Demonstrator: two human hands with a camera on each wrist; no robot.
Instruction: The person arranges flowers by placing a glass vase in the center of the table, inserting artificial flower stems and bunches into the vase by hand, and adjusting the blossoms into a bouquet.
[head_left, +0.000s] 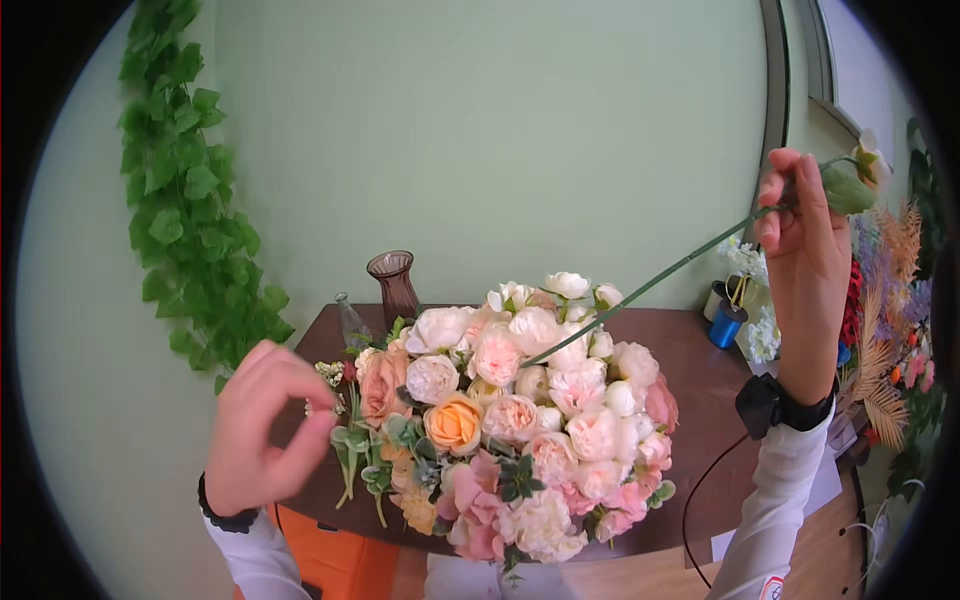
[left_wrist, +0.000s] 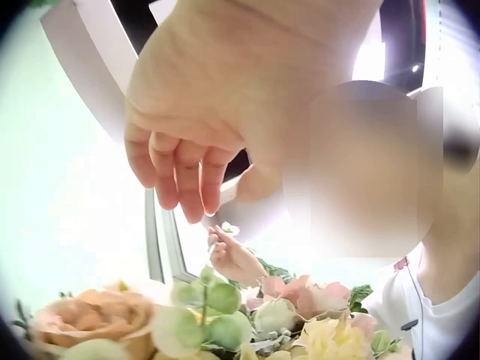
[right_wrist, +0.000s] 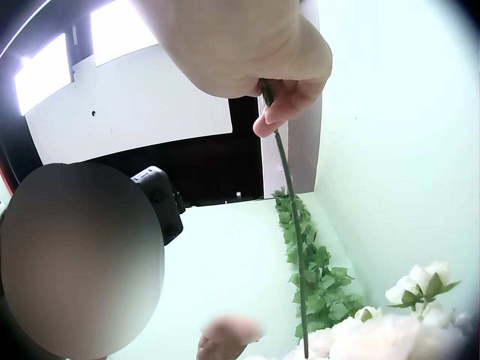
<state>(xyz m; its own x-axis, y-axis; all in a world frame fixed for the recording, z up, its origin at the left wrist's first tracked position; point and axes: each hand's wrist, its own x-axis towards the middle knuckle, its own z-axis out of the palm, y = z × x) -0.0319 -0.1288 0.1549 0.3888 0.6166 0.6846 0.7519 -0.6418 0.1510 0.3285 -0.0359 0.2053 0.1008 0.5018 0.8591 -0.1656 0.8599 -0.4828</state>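
In the head view my right hand (head_left: 805,220), raised at the right, pinches a long green flower stem (head_left: 668,270) near its white bloom (head_left: 872,160). The stem slants down left, its lower end at the pale pink and white flowers (head_left: 535,420); how deep it goes in is hidden. The right wrist view shows the fingers round the stem (right_wrist: 292,202). My left hand (head_left: 270,425) hovers left of the flowers, fingers loosely curved, holding nothing. From the left wrist its fingers (left_wrist: 180,169) hang above a peach rose (left_wrist: 94,322) and green leaves.
A purple glass vase (head_left: 393,285) and a clear bottle (head_left: 352,322) stand behind the flowers on the brown table (head_left: 700,350). A blue spool (head_left: 727,325) is at the right, near more flowers (head_left: 900,290). A leafy garland (head_left: 190,200) hangs on the left wall.
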